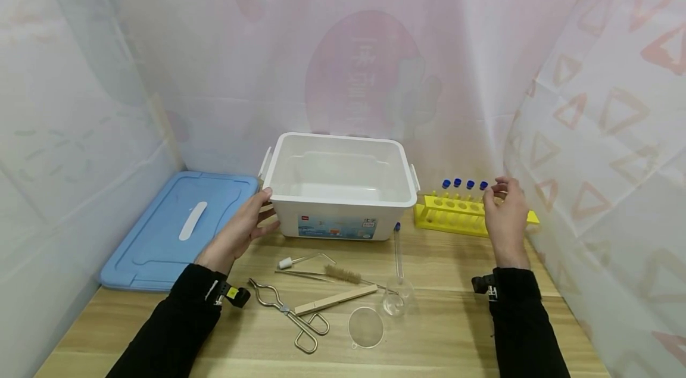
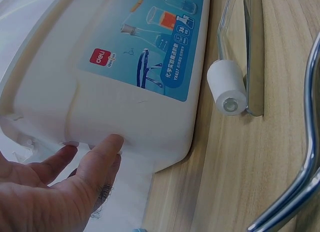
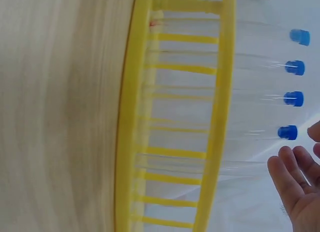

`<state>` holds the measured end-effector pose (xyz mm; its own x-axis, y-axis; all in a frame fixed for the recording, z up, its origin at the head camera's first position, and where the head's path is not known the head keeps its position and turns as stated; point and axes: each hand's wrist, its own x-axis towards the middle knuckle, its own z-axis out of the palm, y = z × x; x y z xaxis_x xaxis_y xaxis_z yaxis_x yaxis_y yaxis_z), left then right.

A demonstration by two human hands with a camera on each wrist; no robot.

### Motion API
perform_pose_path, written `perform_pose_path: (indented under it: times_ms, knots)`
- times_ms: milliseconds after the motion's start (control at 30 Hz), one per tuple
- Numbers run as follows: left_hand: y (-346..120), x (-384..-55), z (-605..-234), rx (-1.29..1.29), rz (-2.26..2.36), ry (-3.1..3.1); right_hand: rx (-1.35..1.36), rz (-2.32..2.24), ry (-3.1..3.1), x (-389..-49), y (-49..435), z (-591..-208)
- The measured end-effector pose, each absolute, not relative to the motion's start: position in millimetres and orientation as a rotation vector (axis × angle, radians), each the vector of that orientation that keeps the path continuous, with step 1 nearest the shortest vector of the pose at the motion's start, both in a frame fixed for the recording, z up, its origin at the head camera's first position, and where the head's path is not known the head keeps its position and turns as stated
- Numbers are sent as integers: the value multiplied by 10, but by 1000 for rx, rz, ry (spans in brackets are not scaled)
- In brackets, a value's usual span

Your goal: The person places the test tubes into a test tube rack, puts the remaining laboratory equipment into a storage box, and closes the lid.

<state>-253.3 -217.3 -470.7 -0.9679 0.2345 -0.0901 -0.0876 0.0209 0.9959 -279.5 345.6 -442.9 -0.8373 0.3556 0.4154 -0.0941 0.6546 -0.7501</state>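
Observation:
At the left end of the white plastic bin [image 1: 343,208], my left hand [image 1: 243,229] rests its extended fingers against the wall. The left wrist view shows those fingertips on the bin below its printed label [image 2: 150,46]. My right hand [image 1: 504,211] is at the yellow test tube rack [image 1: 455,205], thumb and fingers apart. In the right wrist view, its fingers [image 3: 285,174] are beside the top end of a test tube [image 3: 240,168] whose cap is not visible. Several other test tubes with blue caps [image 3: 294,98] stand in the rack. Whether the right fingers touch the tube is unclear.
A blue lid [image 1: 161,235] lies at left. In front of the bin are crucible tongs [image 1: 284,308], a wooden clamp [image 1: 334,299], a tube brush [image 1: 343,274], a bent glass tube with white stopper [image 1: 286,263], a round mesh [image 1: 366,327], a glass flask [image 1: 393,305] and a blue-capped tube [image 1: 398,253].

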Motion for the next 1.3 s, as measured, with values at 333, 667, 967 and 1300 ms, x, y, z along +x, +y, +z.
perform_pose_path:
  times_ms: [333,667,967,1300]
  knots:
    - [-2163,-2533,-4702,142,2032,2089,-143,1057,-2395,-2713,3323,-4250]
    - [-2156,-2527,-4706,135,2030,2105,-8,1041,-2495,-2643,3137,-4195]
    - [-2157,-2524,-4701,130,2034,2097,92,967,-2567,-2577,2975,-4231]
    - [-2157,-2527,-4706,142,2035,2101,168,898,-2659,-2577,2816,-4340]
